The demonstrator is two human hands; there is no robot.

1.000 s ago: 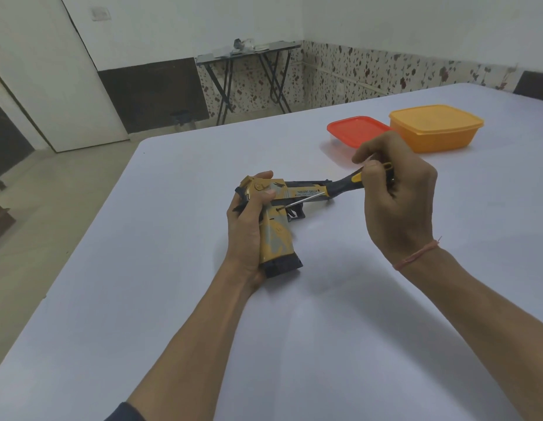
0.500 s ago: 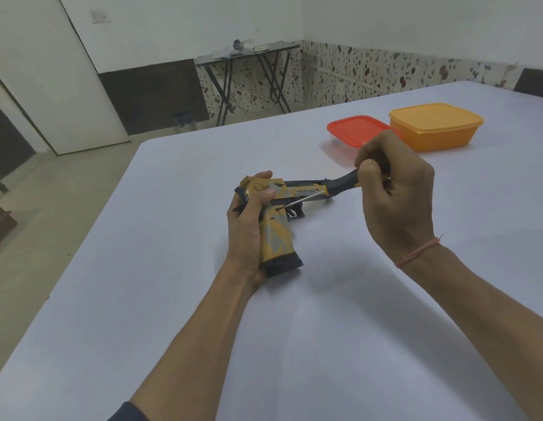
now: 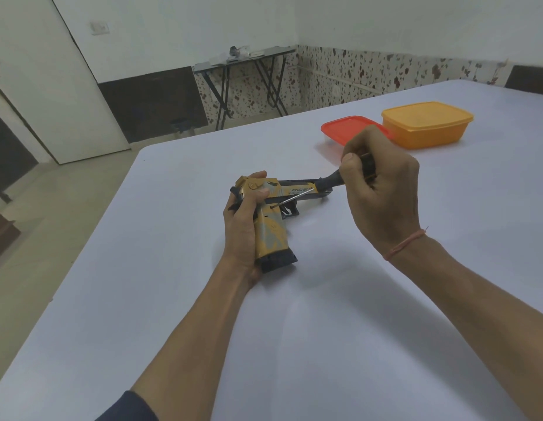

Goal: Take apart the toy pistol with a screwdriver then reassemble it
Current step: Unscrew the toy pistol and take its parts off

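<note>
Toy pistol (image 3: pixel 271 236) gripped by left hand (image 3: pixel 241 232); right hand (image 3: pixel 382 196) clenches screwdriver (image 3: pixel 331 181), tip contact unclear.

A single wide-angle camera on the person's head looks forward and down, close over the white table (image 3: pixel 148 299), the far wall (image 3: pixel 203 25) beyond.

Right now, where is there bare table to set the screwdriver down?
Widest bare patch: the table between its left edge and the left hand holding the toy pistol. Also free: the near stretch this side of the pistol. Crowded: far right, where the right hand with the screwdriver sits close before the red-lidded box and orange box.
</note>
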